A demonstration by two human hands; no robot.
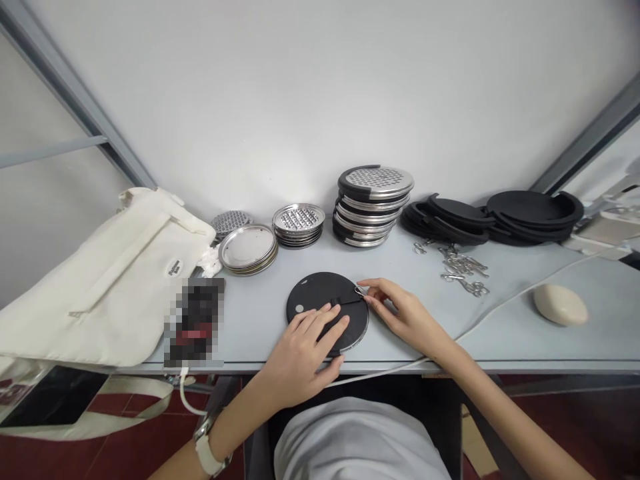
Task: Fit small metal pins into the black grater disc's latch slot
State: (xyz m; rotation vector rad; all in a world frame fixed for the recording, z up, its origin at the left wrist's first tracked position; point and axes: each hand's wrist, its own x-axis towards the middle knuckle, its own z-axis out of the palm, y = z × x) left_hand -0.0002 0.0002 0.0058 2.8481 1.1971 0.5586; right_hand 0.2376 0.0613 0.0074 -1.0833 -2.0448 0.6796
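A round black disc (320, 293) with a metal rim showing at its lower right lies on the table in front of me. My left hand (307, 350) rests on its lower part, fingers stretched out and holding the disc against the table. At the disc's right edge, my right hand (400, 313) pinches a small metal wire hook (359, 291) between thumb and forefinger. The hook meets the end of a narrow slot in the disc; whether it is fastened there I cannot tell. Several similar metal hooks (463, 263) lie loose behind my right hand.
Behind stand a stack of metal grater plates in black holders (375, 207), loose grater plates (300, 220), plain metal discs (247, 247) and black holders (530, 210). A cream bag (110, 280) and a blurred phone (195, 320) are left. A white cable (505, 300) passes a cream mouse (560, 305).
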